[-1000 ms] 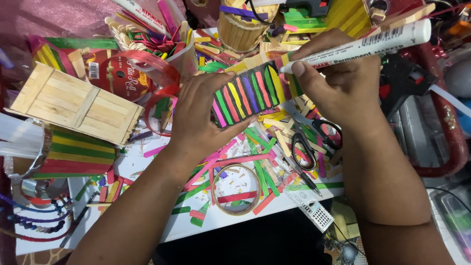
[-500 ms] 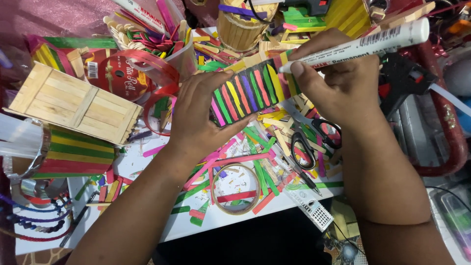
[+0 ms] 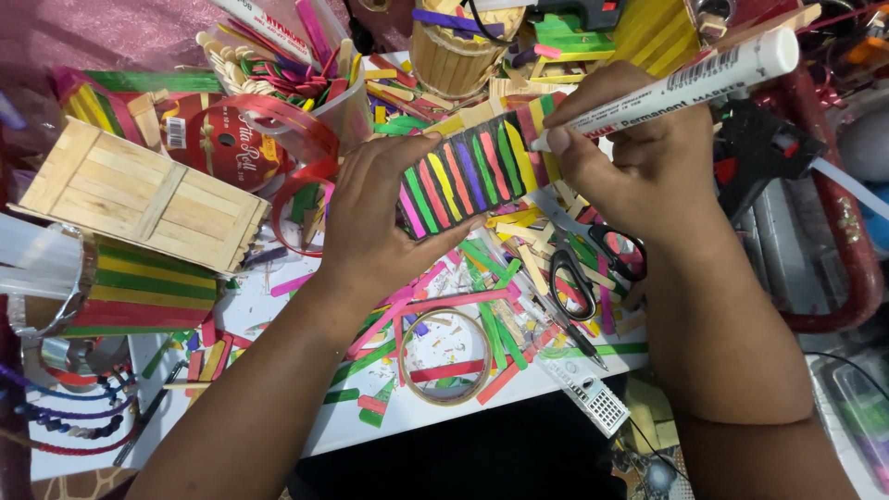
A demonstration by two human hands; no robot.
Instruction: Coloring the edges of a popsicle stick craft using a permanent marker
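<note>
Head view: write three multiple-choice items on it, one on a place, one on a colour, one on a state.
1. Where do the scissors lie?
A. under the right hand
B. on the wooden box
C. inside the tape ring

2. What colour is the marker barrel?
A. white
B. green
C. black

3. How is the striped panel placed?
A. flat on the table
B. held up by the left hand
C. standing in a cup

Answers: 1 A, they lie below the wrist; 2 A, barrel is white; 3 B, fingers grip its lower edge.
</note>
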